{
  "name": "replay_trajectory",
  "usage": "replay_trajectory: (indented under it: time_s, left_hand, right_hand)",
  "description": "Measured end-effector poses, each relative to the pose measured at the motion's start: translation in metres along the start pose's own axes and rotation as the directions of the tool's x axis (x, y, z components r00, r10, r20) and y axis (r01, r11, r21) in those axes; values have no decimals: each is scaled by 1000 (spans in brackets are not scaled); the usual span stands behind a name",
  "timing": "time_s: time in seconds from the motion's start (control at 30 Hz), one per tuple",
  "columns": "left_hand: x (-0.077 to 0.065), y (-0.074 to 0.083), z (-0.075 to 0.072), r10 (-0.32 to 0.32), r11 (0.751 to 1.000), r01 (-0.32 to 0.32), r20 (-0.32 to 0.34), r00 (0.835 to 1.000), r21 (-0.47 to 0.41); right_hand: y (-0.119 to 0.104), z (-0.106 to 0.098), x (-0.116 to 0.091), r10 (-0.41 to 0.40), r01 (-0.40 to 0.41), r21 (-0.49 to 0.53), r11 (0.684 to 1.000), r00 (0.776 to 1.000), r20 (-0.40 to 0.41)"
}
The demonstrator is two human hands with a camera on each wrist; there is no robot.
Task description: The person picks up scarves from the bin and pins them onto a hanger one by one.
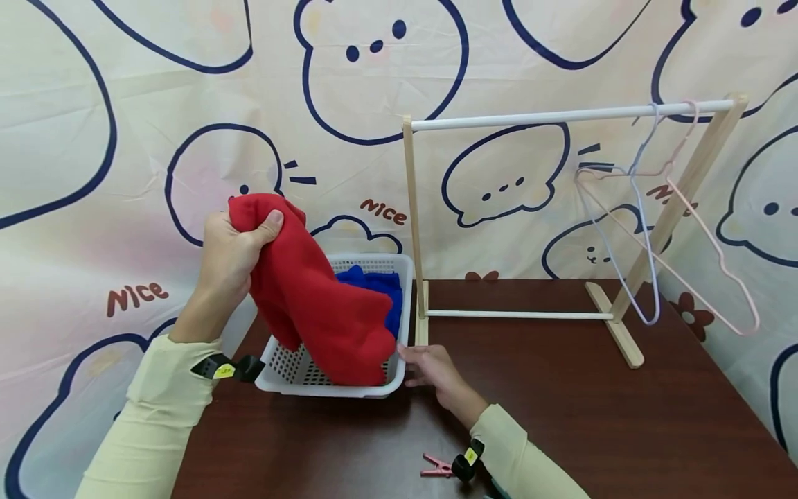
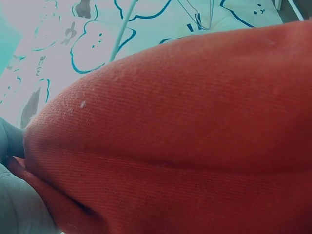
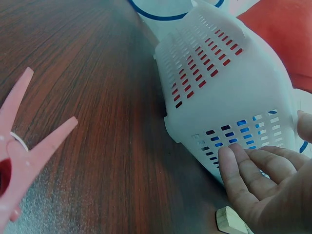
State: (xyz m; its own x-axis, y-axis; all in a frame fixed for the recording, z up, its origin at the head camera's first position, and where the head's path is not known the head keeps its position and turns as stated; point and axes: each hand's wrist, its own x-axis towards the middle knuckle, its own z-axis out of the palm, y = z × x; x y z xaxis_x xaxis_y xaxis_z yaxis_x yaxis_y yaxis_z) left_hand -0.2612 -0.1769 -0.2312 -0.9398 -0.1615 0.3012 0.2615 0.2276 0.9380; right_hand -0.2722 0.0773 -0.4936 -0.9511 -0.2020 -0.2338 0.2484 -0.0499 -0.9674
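1. The left hand (image 1: 227, 256) pinches the red cloth (image 1: 330, 312) near its upper end, thumb on the near face.
2. The red cloth hangs from that hand, slanting down to the right, its lower part over the white basket (image 1: 404, 291).
3. In the left wrist view the red fabric fills most of the picture, so how the fingers lie behind it is hard to tell.
4. The right hand (image 1: 439, 374) holds the basket at its near right corner, thumb at the rim and fingers against the slotted outer wall.
5. A blue cloth (image 1: 389, 287) lies inside the basket, partly covered by the red one.
6. A pink clip (image 1: 438, 466) lies on the dark table (image 1: 561, 395), near the right wrist.
7. Right of the basket stands a rack (image 1: 530, 119); a blue hanger (image 1: 647, 242) and a pink hanger (image 1: 695, 218) hang from its top bar.
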Motion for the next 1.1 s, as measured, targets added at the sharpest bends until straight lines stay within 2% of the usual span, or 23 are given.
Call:
replay_trajectory:
  time_s: [0.1, 0.47, 0.73, 0.97, 1.1]
  left_hand:
    - [0, 6, 1, 20, 999, -20, -3, 1000, -28]
    - [-3, 18, 4, 35, 995, -36, -13, 999, -96]
    - [-6, 35, 12, 68, 986, -67, 0, 998, -152]
    - [-9, 48, 15, 79, 975, -74, 16, 997, -210]
    - [-12, 52, 17, 91, 974, -85, 19, 996, -209]
  right_hand:
    - [1, 0, 2, -2, 2, -5, 1000, 1000, 10]
    - [-1, 1, -2, 0, 0, -10, 1000, 1000, 17]
    - [1, -2, 2, -17, 17, -19, 1000, 1000, 14]
    - [-1, -1, 0, 30, -30, 40, 999, 1000, -3]
    - [3, -3, -2, 33, -33, 21, 999, 999, 11]
